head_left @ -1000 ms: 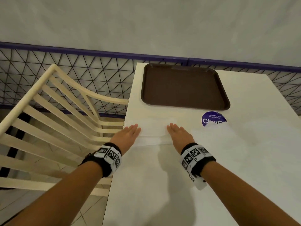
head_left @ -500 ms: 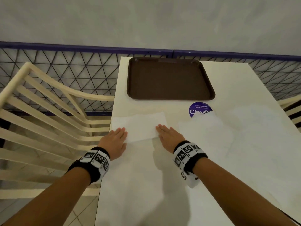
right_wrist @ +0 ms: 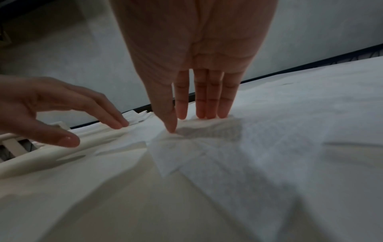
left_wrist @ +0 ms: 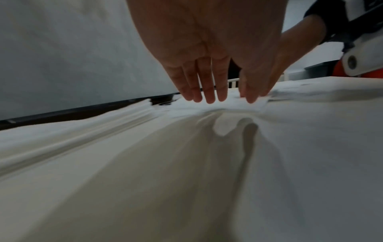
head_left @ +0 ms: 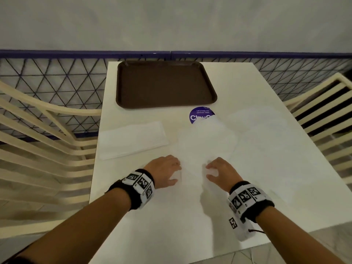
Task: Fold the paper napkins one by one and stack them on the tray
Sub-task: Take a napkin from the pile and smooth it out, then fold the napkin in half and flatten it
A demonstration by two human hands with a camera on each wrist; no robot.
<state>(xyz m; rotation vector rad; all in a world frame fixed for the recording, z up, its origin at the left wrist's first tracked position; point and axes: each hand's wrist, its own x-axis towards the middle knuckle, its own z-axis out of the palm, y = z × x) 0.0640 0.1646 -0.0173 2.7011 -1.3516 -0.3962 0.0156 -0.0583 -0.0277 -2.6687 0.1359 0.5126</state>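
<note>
On the white table [head_left: 247, 187], a brown tray [head_left: 165, 84] lay at the far edge, with nothing on it. A folded napkin [head_left: 131, 140] lay near the left edge, between the tray and the hands. An unfolded napkin [head_left: 205, 141] lay to its right and covered part of a purple sticker [head_left: 200, 113]. The left hand [head_left: 163, 173] and the right hand [head_left: 222, 171] both rested on its near edge, fingers straight, gripping nothing.
</note>
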